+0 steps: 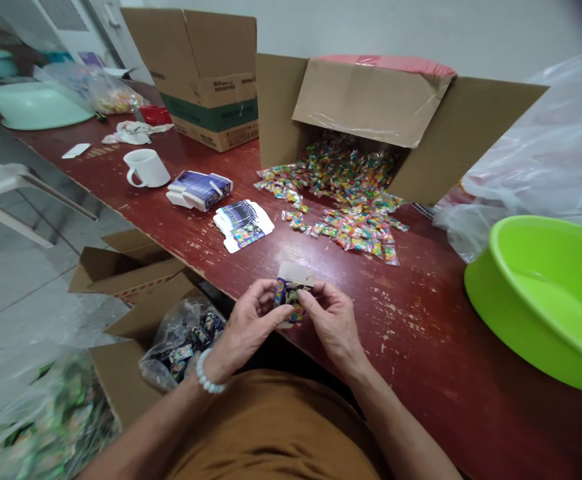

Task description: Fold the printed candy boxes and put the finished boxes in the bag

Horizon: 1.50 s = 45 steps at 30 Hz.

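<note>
My left hand (251, 327) and my right hand (331, 319) both pinch a small colourful printed carton (291, 293) at the near edge of the red-brown table (421, 313); its top flap stands open. A heap of small colourful wrapped sweets (351, 200) spills from a tipped cardboard box (371, 107) farther back. Flat printed carton blanks (243, 225) lie just left of the sweets, and a stack of them (199, 189) lies beyond.
A lime-green basin (551, 300) sits at the right, a clear plastic bag (545, 160) behind it. A white mug (145, 168), another cardboard box (205, 73) and a pale green basin (35, 103) stand at the far left. On the floor, an open box holds a bag of finished cartons (185, 340).
</note>
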Motion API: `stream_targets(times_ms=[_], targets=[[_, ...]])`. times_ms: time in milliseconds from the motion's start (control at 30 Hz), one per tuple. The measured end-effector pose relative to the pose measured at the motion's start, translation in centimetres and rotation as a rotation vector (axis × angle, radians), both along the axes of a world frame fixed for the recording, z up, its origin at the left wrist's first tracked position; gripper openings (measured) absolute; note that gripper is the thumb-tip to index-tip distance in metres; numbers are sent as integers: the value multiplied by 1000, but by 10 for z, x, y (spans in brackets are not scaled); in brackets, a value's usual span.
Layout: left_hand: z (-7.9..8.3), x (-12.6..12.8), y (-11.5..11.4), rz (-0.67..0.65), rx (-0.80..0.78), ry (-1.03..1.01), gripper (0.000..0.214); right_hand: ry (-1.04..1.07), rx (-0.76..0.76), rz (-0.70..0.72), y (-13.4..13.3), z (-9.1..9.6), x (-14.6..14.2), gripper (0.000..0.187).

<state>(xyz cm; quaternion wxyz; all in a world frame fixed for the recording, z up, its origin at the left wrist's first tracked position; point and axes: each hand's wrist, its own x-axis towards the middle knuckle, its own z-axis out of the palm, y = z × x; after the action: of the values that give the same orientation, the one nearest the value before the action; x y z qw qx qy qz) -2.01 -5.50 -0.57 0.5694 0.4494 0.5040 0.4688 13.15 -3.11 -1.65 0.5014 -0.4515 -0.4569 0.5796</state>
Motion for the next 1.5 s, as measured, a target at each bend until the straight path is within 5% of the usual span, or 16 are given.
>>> stream_targets(times_ms=[167,333,600,767,933,1167,1500], targets=[[-3,4,-5,77,127,89,64,95,-2,-53,-1,1,-2,44],[-5,0,-1,28,77,74,42,47,85,-4,-1,-7,3,19],[-3,-5,8,-53,118,207,21,125,-129,200,20,-11,20,32],[-6,-3,6,22,-5,-86,40,-102,174,176,19,-11,17,12],[-4,3,6,-153,-322,-295,55,-281,402,117,12,-6,16,11],[-6,18,11,-37,-350,-329,70,-127,179,198,9,-1,14,17],[-12,22,12,-59,-279,-279,72,25,2,244,21,1,12,21]])
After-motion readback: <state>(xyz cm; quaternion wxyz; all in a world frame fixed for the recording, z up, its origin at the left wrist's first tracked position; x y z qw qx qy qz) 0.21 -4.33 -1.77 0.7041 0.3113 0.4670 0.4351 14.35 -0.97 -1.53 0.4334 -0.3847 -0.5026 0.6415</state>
